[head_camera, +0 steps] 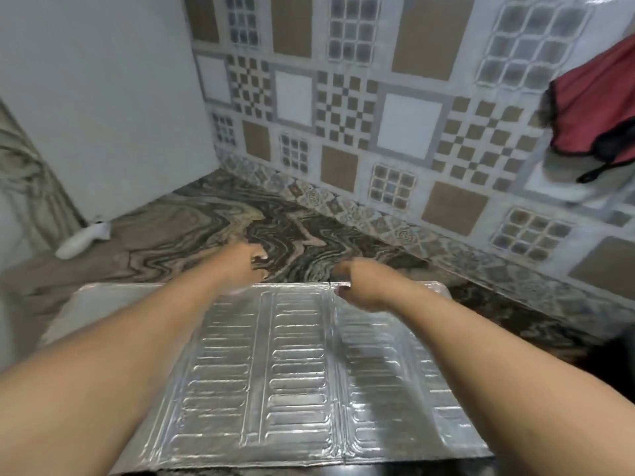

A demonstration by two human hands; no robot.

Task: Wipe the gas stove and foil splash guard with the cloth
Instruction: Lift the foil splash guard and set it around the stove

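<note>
The embossed foil splash guard (295, 372) lies flat in front of me, its far edge toward the tiled wall. My left hand (245, 266) grips that far edge left of the middle, fingers curled over it. My right hand (357, 285) pinches the same edge just right of the middle fold. Both forearms stretch across the foil. No stove shows apart from a dark strip at the bottom edge. A red cloth (598, 108) with black trim hangs at the upper right, away from both hands.
A swirled marble counter (192, 225) runs beyond the foil to the patterned tile wall (378, 108). A white bottle (82, 240) lies on its side at the left, below a plain white panel (103, 97).
</note>
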